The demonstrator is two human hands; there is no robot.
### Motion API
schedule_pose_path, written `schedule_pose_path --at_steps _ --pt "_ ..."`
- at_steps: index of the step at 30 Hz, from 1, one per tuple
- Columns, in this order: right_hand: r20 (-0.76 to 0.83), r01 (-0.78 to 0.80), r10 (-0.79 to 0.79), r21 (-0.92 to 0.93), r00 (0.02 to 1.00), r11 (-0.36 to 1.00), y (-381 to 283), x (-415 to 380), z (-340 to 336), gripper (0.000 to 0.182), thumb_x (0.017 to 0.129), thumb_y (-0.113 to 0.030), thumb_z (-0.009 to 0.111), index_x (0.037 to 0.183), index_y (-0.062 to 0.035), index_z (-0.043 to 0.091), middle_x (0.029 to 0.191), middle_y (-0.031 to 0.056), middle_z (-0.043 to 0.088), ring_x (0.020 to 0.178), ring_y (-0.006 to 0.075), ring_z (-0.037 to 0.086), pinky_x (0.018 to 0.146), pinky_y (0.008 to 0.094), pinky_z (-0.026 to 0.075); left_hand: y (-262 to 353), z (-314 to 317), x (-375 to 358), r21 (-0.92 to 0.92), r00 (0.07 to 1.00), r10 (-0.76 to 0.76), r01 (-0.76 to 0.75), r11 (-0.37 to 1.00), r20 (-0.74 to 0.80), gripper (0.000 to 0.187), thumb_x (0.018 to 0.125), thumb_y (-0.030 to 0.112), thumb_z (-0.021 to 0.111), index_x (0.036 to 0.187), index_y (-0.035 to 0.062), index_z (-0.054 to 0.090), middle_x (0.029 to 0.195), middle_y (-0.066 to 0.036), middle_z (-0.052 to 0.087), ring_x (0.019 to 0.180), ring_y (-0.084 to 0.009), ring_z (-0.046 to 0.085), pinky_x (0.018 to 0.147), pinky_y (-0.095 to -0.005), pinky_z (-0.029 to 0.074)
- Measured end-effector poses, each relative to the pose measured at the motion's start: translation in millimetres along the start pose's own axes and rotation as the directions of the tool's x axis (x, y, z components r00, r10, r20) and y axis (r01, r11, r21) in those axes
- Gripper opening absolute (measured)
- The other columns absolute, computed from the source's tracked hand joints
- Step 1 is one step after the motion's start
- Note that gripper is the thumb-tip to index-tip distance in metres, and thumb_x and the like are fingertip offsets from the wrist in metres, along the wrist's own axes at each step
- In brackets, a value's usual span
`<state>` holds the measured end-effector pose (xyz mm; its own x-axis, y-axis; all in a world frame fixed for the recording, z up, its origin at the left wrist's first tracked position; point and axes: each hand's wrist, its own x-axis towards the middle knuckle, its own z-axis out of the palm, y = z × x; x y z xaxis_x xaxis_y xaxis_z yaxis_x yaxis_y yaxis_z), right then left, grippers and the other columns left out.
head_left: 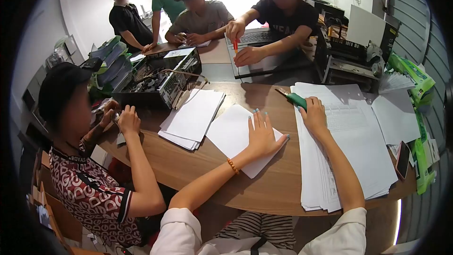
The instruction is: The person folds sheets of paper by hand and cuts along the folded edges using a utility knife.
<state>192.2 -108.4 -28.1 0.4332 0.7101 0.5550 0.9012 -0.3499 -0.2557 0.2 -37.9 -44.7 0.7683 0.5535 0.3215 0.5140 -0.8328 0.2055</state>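
Note:
My left hand (260,134) lies flat with fingers spread on a white sheet of paper (231,130), which sits at an angle on the wooden table. My right hand (314,115) is closed around a tool with a green handle (297,100). Its dark, narrow end points to the upper left; I cannot make out its exact kind. Under my right hand and forearm spreads a large stack of printed sheets (349,137). Left of my left hand is a smaller stack of white paper (193,115).
An opened computer case (163,78) stands at the back left. Across the table a person works with a red screwdriver (235,45) over a laptop (255,38). Another person sits close on my left. A phone (403,159) lies at the right edge, near green packaging (410,73).

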Motion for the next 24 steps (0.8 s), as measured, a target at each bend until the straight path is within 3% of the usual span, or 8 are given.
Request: schedule_pose_path --at_steps 6,10,12,13,15,19,22,24 --pt "-0.001 0.002 -0.002 -0.007 1.0 1.0 1.5 0.3 1.5 0.035 0.08 -0.021 0.062 0.106 0.0002 0.054 0.112 0.0159 0.052 0.104 0.0314 0.048 0.088 0.041 0.04 -4.3 -21.0 0.9 0.035 0.984 0.08 -0.086 0.996 0.158 0.11 0.075 0.074 0.04 0.128 -0.0201 0.024 0.134 -0.042 0.019 0.132 -0.0491 0.012 0.106 -0.0556 0.006" --pt "0.01 0.005 -0.005 -0.005 1.0 1.0 -0.9 -1.6 -1.1 0.035 0.08 -0.021 0.062 0.107 0.0006 0.053 0.112 0.0161 0.052 0.105 0.031 0.048 0.088 0.0407 0.04 -12.3 -11.4 1.6 -0.03 0.992 0.105 -0.103 0.994 0.071 0.104 0.076 0.073 0.041 0.126 -0.0167 0.03 0.133 -0.043 0.02 0.131 -0.0502 0.013 0.106 -0.0556 0.007" --pt "-0.003 0.015 -0.015 -0.016 1.0 1.0 1.6 -1.2 1.6 0.035 0.08 -0.021 0.062 0.107 0.0006 0.053 0.111 0.0161 0.052 0.104 0.0309 0.048 0.088 0.0406 0.04 -21.3 -9.6 9.5 -0.344 0.994 0.057 -0.024 0.939 0.088 0.098 0.075 0.069 0.047 0.127 -0.0129 0.033 0.131 -0.043 0.022 0.13 -0.0511 0.014 0.104 -0.0583 0.009" --pt "-0.01 0.022 -0.022 -0.022 1.0 1.0 2.3 -1.9 3.4 0.035 0.08 -0.021 0.062 0.107 0.0006 0.053 0.111 0.016 0.052 0.104 0.0308 0.048 0.088 0.0405 0.04 -24.0 -7.3 9.9 -0.345 0.995 0.058 -0.024 0.938 0.086 0.098 0.075 0.069 0.047 0.127 -0.0129 0.033 0.131 -0.043 0.022 0.13 -0.0511 0.014 0.104 -0.0583 0.009" --pt "-0.009 0.025 -0.025 -0.016 1.0 1.0 1.3 -2.7 1.9 0.035 0.08 -0.02 0.062 0.107 0.0005 0.053 0.11 0.0159 0.052 0.104 0.0307 0.049 0.088 0.0403 0.04 -28.1 -7.0 7.4 -0.019 0.998 0.062 -0.062 0.998 -0.013 0.091 0.076 0.065 0.051 0.125 -0.0101 0.036 0.13 -0.043 0.024 0.128 -0.0519 0.017 0.102 -0.0613 0.012" --pt "0.006 0.021 -0.021 -0.008 1.0 1.0 -0.3 -1.3 -0.1 0.034 0.08 -0.019 0.063 0.106 0.0001 0.053 0.108 0.0155 0.053 0.103 0.0304 0.049 0.087 0.0398 0.04 -21.8 -20.2 3.2 -0.023 0.996 -0.001 0.003 1.0 0.085 0.092 0.075 0.063 0.053 0.126 -0.01 0.034 0.13 -0.043 0.024 0.128 -0.0523 0.018 0.1 -0.0626 0.013" --pt "-0.003 0.03 -0.03 -0.01 1.0 0.999 -1.2 -1.7 -0.6 0.034 0.08 -0.019 0.063 0.105 0.0001 0.053 0.108 0.0156 0.053 0.103 0.0306 0.049 0.087 0.0401 0.04 -23.5 -28.1 -0.2 -0.062 0.998 0.048 -0.046 0.997 0.031 0.095 0.075 0.064 0.053 0.129 -0.0103 0.03 0.13 -0.041 0.025 0.128 -0.0505 0.02 0.099 -0.0634 0.015" --pt "0.0 0.028 -0.028 -0.019 1.0 0.999 -2.0 -1.4 -1.3 0.034 0.08 -0.019 0.063 0.106 0.0003 0.052 0.109 0.0158 0.053 0.102 0.0308 0.049 0.086 0.0404 0.041 -22.3 -46.3 -1.0 -0.041 0.988 0.086 -0.081 0.996 0.127 0.096 0.078 0.063 0.049 0.133 -0.0116 0.022 0.127 -0.04 0.03 0.125 -0.0488 0.026 0.101 -0.0597 0.018"
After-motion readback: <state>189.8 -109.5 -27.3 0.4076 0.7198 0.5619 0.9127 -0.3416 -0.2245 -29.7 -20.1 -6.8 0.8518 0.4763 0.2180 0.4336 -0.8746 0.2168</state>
